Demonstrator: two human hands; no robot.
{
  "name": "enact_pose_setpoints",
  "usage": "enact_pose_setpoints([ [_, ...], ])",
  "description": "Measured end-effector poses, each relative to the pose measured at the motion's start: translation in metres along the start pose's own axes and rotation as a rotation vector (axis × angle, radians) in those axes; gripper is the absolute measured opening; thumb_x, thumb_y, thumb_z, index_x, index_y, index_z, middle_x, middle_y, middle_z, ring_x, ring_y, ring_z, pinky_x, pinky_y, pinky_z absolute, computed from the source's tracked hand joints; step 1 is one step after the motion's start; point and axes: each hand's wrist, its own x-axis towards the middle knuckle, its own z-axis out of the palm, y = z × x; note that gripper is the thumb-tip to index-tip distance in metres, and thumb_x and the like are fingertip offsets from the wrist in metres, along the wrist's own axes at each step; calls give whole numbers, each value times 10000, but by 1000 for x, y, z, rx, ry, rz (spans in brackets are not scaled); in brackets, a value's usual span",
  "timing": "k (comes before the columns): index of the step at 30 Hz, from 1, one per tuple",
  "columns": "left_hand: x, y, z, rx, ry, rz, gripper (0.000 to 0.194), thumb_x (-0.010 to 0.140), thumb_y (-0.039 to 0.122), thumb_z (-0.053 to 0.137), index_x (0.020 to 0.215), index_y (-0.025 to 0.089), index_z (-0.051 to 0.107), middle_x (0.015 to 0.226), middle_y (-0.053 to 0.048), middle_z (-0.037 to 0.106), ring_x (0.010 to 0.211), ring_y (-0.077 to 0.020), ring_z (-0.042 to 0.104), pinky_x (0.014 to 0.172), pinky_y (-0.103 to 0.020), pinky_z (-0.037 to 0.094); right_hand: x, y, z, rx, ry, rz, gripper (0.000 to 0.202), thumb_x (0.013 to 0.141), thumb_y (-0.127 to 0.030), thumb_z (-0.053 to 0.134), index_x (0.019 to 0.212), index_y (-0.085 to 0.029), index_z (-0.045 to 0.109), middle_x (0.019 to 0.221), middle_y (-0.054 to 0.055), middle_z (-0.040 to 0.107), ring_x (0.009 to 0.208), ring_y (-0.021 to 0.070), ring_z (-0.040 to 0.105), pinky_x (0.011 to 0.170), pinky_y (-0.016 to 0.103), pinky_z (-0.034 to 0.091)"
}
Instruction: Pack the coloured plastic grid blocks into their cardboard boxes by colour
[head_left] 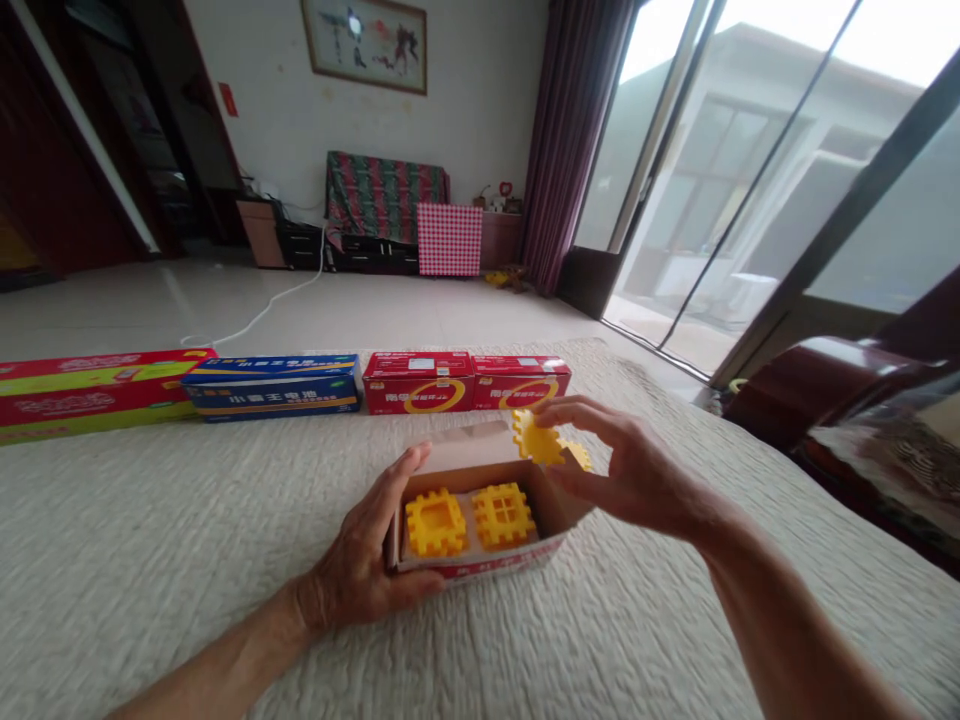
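An open cardboard box (491,571) with red outer sides lies on the pale textured cover. Inside it are a yellow notched piece with a square opening (436,524) at the left and a yellow window-like piece (504,515) beside it. My left hand (367,550) grips the box's left end, thumb along the near side and fingers at the far side. Above the box's right end, my right hand (626,460) holds yellow notched pieces (538,440) between thumb and fingers; part of them is hidden by the fingers.
Beyond the open box stand a red and green box (97,390), a blue box (274,388) and two red boxes (420,382) (521,380) in a row. A dark wooden armrest (802,385) is at the right.
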Motion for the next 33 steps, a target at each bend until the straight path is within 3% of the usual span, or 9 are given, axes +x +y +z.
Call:
enact_pose_setpoints([
  [5, 1, 0, 0, 3, -16, -15, 1050, 741, 502, 702, 1514, 263, 32, 1551, -155, 252, 1386, -365, 317, 1089, -609, 320, 6, -29, 35, 28, -133, -47, 327, 719, -201, 702, 1034, -227, 619, 1158, 45, 639, 1031, 209, 604, 907, 364, 492],
  [10, 0, 1, 0, 24, -13, -34, 1074, 718, 514, 711, 1515, 287, 27, 1556, -131, 253, 1380, -372, 327, 1079, -600, 353, 10, -43, 63, 36, -232, -38, 416, 713, -203, 710, 1119, -224, 622, 1194, 66, 628, 1066, 246, 592, 925, 415, 488],
  [13, 1, 2, 0, 23, -4, -47, 1082, 706, 507, 722, 1513, 299, 33, 1550, -125, 270, 1370, -374, 346, 1064, -601, 373, 11, -44, 66, 84, -224, -53, 437, 721, -182, 695, 1146, -246, 614, 1261, 52, 591, 1090, 222, 591, 933, 375, 493],
  [16, 1, 1, 0, 32, -3, -32, 1082, 711, 496, 723, 1514, 297, 26, 1554, -122, 260, 1386, -366, 319, 1083, -601, 345, 13, -39, 54, 84, -117, -66, 327, 757, -184, 666, 1077, -240, 629, 1239, 43, 602, 1061, 193, 609, 908, 338, 503],
  [20, 0, -2, 1, 12, 2, 6, 1076, 720, 480, 723, 1517, 270, 32, 1554, -140, 252, 1397, -360, 295, 1107, -586, 307, 16, -10, 23, -6, 149, -6, 184, 801, -197, 602, 978, -235, 638, 1066, 47, 679, 967, 203, 637, 851, 374, 517],
  [22, 0, -2, 2, -6, 6, 15, 1042, 745, 464, 704, 1518, 239, 44, 1548, -160, 259, 1395, -361, 299, 1107, -580, 302, 14, 16, 11, -52, 197, 61, 179, 804, -194, 576, 966, -235, 640, 1005, 43, 692, 909, 200, 645, 827, 390, 519],
  [28, -4, -5, 4, 1, 6, -30, 967, 784, 443, 664, 1518, 222, 74, 1539, -168, 272, 1391, -360, 305, 1105, -562, 308, -12, 96, 9, -107, 50, 394, 307, 734, -112, 537, 1002, -209, 651, 1031, 67, 690, 913, 207, 657, 792, 377, 517],
  [33, -6, -2, 5, -16, 30, -91, 938, 790, 447, 653, 1516, 241, 96, 1530, -162, 300, 1380, -372, 323, 1096, -593, 303, -23, 112, 23, -66, -134, 422, 479, 653, -50, 564, 1100, -208, 630, 1176, 77, 646, 1026, 216, 618, 861, 359, 486],
])
